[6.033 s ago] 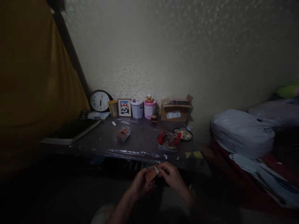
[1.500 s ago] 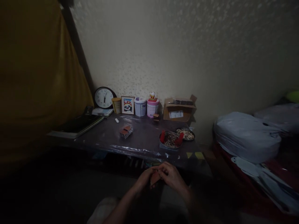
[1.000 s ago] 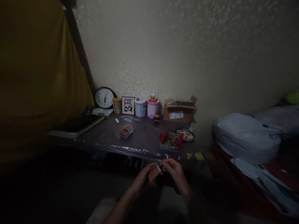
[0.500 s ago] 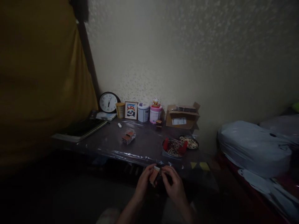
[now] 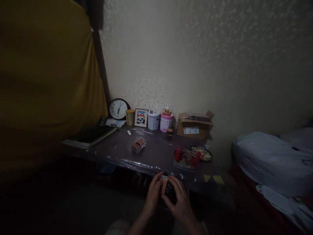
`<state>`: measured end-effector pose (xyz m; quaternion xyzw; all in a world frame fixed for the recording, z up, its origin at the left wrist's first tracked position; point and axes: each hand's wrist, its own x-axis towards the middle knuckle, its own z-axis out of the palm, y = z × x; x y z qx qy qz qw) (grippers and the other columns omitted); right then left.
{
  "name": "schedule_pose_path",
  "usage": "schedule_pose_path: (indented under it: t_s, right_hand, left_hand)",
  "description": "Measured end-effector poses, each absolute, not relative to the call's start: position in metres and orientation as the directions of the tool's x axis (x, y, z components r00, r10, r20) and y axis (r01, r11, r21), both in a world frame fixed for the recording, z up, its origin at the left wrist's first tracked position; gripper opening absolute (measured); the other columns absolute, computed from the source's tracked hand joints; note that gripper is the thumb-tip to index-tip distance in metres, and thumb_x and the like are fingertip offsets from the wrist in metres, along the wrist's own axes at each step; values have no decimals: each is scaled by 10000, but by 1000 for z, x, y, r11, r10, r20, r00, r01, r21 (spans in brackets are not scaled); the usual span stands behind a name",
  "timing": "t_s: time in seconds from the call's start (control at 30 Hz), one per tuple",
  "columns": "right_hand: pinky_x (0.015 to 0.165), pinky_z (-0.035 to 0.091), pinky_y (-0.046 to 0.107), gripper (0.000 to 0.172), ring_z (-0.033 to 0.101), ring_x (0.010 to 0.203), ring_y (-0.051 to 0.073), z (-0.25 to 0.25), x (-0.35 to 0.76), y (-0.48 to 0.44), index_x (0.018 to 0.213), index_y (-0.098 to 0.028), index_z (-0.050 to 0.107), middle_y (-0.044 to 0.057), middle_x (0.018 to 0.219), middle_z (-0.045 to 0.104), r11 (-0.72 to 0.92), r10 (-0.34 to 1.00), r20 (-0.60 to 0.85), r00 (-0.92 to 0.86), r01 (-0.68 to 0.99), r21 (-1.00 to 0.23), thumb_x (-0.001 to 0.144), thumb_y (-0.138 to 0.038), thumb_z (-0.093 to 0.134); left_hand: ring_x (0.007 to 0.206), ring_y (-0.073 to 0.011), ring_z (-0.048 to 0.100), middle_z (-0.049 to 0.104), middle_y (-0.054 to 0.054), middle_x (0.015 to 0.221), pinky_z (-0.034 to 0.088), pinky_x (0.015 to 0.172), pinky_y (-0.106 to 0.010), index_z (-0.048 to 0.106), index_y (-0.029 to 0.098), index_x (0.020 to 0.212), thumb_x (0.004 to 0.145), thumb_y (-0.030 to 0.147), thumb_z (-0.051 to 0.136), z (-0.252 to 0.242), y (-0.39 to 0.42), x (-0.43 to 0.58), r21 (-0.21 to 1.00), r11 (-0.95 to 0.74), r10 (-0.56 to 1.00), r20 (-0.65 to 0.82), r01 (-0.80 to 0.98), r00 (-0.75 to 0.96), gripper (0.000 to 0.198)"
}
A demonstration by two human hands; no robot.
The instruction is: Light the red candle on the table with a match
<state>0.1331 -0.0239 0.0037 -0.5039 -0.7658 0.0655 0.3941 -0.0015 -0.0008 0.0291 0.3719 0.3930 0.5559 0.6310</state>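
Observation:
My left hand (image 5: 153, 193) is closed around the left side of a small brown matchbox (image 5: 164, 187) with a pale upper end. My right hand (image 5: 180, 199) grips the same box from the right, fingers at its top and thumb near its lower end. Both hands are just in front of the table's near edge. Past them on the table stands a round tin (image 5: 185, 159) of dark-tipped sticks with red pieces at its sides. Beside it, a round lid (image 5: 201, 153) holds several pale matchsticks. More brown matchboxes (image 5: 139, 145) lie in clear plastic.
Along the wall stand a clock (image 5: 119, 109), a yellow cup (image 5: 130, 117), a framed panda picture (image 5: 141, 118), two tubs (image 5: 153, 120) and a cardboard box (image 5: 194, 126). Yellow paper pieces (image 5: 218, 180) lie at the table's right. A stuffed white bag (image 5: 271, 160) sits farther right.
My right hand has moved from beside the matchbox onto it, fingers at the top and thumb below. The box is turned more upright. The whole view has shifted slightly.

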Motion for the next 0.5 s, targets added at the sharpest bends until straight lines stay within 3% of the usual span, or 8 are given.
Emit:
schedule_pose_path:
  t_s: [0.2, 0.33, 0.5]
  right_hand:
    - [958, 434, 371, 445, 474, 1162, 230, 9, 136, -23, 1220, -215, 439, 97, 1239, 502, 495, 817, 556, -156, 685, -535, 802, -285, 575]
    - [942, 447, 351, 404, 514, 1118, 218, 11, 142, -22, 1174, -219, 480, 84, 1196, 538, 464, 848, 521, -100, 615, -637, 791, -292, 586]
    - [946, 438, 344, 360, 522, 1104, 213, 16, 150, -23, 1132, -221, 513, 75, 1171, 554, 439, 887, 453, -89, 465, -769, 786, -294, 583]
  left_hand:
    - [1025, -242, 571, 679, -83, 1034, 400, 942, -351, 577, 138, 1132, 686, 296, 590, 14, 8, -4, 908, 141, 982, -77, -396, 172, 472]
    - [1167, -267, 500, 617, -89, 1205, 353, 1018, -376, 539, 172, 1200, 674, 356, 667, 10, 8, -9, 910, 158, 960, -49, -384, 277, 572]
    - [1280, -224, 383, 505, -32, 1347, 275, 1083, -338, 481, 263, 1255, 658, 311, 714, 20, -2, -16, 947, 75, 924, 52, -312, 379, 643]
